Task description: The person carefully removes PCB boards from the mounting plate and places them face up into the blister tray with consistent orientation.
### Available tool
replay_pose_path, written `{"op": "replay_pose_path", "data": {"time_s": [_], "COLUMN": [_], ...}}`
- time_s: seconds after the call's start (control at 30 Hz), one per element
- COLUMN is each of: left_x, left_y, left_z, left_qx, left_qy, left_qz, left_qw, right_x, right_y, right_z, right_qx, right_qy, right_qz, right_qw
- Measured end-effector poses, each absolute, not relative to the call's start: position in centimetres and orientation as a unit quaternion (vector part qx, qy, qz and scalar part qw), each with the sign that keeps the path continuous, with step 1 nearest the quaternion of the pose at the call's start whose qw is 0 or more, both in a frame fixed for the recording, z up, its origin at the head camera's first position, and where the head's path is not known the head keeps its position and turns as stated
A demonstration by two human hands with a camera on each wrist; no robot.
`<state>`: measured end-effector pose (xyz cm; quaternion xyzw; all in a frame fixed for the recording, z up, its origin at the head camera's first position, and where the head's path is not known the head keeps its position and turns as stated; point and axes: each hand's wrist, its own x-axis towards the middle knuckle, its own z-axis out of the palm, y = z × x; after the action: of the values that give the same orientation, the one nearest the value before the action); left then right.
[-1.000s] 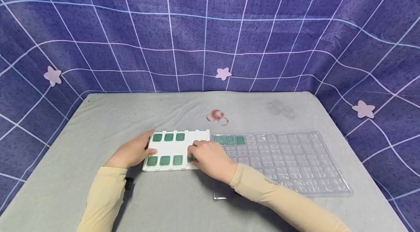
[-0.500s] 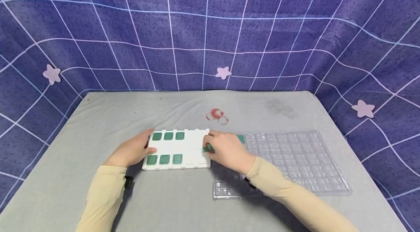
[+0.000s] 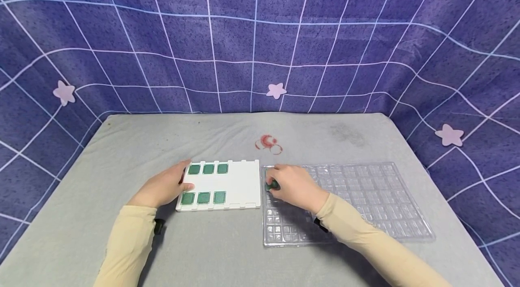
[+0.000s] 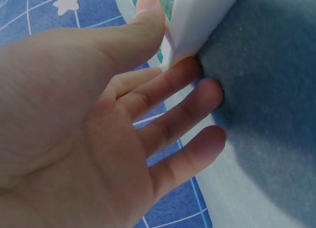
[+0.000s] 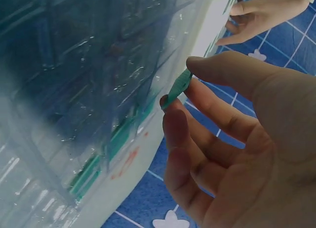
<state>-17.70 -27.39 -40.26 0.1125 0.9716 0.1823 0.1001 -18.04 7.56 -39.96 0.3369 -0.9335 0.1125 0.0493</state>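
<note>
At the left end of a white tray, my left hand holds the edge, thumb on top and fingers at the side and below. Two rows of small green perforated circuit boards lie in that tray, three per row; its right part is bare. My right hand pinches a green circuit board between thumb and fingertips, tilted, above the left columns of a clear plastic compartment tray. Green boards sit in that tray's far row, mostly covered by the right hand in the head view.
Both trays lie side by side on a grey cloth-covered table. Red ring marks show on the cloth behind them. A blue grid-patterned curtain closes off the back and sides.
My right hand has lifted a circuit board from the white tray's near row and carried it right, over the clear tray. My left hand stays on the white tray's edge.
</note>
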Motion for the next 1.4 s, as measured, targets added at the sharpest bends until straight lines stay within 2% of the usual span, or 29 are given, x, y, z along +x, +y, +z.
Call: {"op": "replay_pose_path", "data": {"time_s": [0.37, 1.4], "left_x": [-17.7, -17.6], "left_y": [-27.3, -27.4], "left_z": [-40.2, -40.1], "left_qx": [0.106, 0.107], "left_qy": [0.972, 0.972], "left_qz": [0.183, 0.18], "left_qw": [0.105, 0.105], "right_x": [-18.2, -18.6], "right_y": [7.7, 7.4], "right_z": [-40.0, -40.9], "right_qx": [0.332, 0.34], "right_qy": [-0.936, -0.931], "right_qz": [0.111, 0.114], "right_qw": [0.027, 0.061]}}
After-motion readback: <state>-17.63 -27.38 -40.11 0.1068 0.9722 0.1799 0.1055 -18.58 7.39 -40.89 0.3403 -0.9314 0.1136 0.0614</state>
